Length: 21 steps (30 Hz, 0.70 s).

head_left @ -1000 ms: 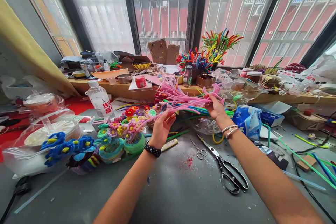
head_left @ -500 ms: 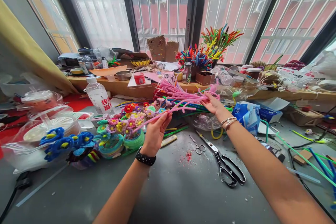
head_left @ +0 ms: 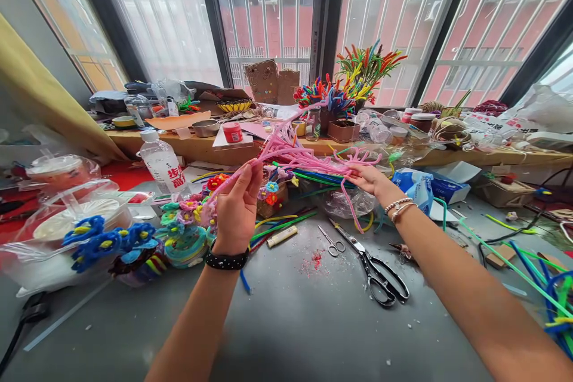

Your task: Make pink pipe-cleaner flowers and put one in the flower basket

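Here, a grey worktop (head_left: pixel 286 322) fills the foreground, dusted with small scraps and a patch of red crumbs (head_left: pixel 316 261). Above its middle, the left hand (head_left: pixel 237 206) is raised, fingers pinched shut on one end of a pink pipe cleaner (head_left: pixel 224 182); the right hand (head_left: pixel 367 179), further back, is closed on the pink bundle (head_left: pixel 308 158), which lies across the gap between both hands just over the far clutter. A black band sits on the left wrist, beaded bracelets on the right. On the worktop between the arms: big scissors (head_left: pixel 376 271) with black handles, small scissors (head_left: pixel 330 242) just beside them, both lying open. Left of the left hand: pipe-cleaner flowers (head_left: pixel 188 221) in mixed colours, blue flowers (head_left: pixel 105 242), a clear bag (head_left: pixel 58 221), a water bottle (head_left: pixel 163 164). At right: green and blue stems (head_left: pixel 532 274), a blue pack (head_left: pixel 414 185). Behind runs a wooden sill (head_left: pixel 201 146) loaded with jars, tins, a red-lidded pot (head_left: pixel 233 131) and upright bunches of coloured stems (head_left: pixel 358 74). Beyond, tall dark-framed windows (head_left: pixel 268 12) with white bars, a red building outside; a yellow curtain (head_left: pixel 49 95) hangs at left.
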Each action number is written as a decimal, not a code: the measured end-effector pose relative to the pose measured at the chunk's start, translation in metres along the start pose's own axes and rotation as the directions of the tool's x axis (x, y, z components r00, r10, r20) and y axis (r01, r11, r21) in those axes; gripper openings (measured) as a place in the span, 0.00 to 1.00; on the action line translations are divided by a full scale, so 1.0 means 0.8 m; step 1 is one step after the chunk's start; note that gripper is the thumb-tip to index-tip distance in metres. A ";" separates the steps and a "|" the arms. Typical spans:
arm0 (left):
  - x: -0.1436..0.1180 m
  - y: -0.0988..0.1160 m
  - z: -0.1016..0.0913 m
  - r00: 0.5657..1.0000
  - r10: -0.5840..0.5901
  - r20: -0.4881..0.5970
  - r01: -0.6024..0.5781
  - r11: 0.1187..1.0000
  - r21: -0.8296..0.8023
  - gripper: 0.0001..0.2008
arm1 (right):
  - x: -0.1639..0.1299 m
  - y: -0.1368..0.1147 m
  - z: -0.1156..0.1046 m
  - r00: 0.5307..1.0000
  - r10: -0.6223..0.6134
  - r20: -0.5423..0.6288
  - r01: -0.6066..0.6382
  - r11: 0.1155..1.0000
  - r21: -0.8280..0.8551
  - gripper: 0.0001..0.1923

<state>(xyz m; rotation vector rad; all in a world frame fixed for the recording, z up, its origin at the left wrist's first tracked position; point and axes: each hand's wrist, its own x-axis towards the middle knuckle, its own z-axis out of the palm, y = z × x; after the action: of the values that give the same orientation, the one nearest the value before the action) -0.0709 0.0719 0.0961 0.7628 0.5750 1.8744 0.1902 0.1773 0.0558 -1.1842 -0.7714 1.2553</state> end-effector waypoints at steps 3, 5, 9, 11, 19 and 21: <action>-0.008 -0.001 -0.001 0.998 -0.029 0.048 0.029 1.000 0.007 0.04 | 0.004 0.008 0.003 0.999 0.004 -0.033 -0.007 0.997 -0.078 0.14; -0.015 -0.006 -0.005 0.993 -0.075 0.092 0.074 0.997 0.023 0.04 | 0.006 0.011 0.005 0.998 -0.007 -0.060 0.001 0.995 -0.103 0.15; -0.032 -0.022 -0.020 0.961 -0.194 0.196 0.178 0.979 0.096 0.05 | 0.009 0.006 0.014 0.995 -0.061 -0.083 0.053 0.994 -0.097 0.15; -0.042 -0.032 -0.029 0.917 -0.287 0.278 0.238 0.951 0.197 0.05 | 0.010 0.000 0.021 0.992 -0.094 -0.080 0.088 0.993 -0.079 0.15; -0.059 -0.065 -0.054 0.796 -0.480 0.369 0.362 0.866 0.346 0.06 | 0.029 -0.018 0.067 0.970 -0.218 -0.111 0.195 0.962 -0.192 0.14; -0.060 -0.069 -0.056 0.768 -0.507 0.392 0.366 0.849 0.382 0.06 | 0.033 -0.011 0.076 0.972 -0.215 -0.099 0.176 0.935 -0.307 0.15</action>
<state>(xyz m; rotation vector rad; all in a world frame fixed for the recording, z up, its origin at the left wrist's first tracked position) -0.0543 0.0473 0.0156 1.1306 0.6400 1.1121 0.1416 0.2183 0.0759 -1.3785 -0.9781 0.9078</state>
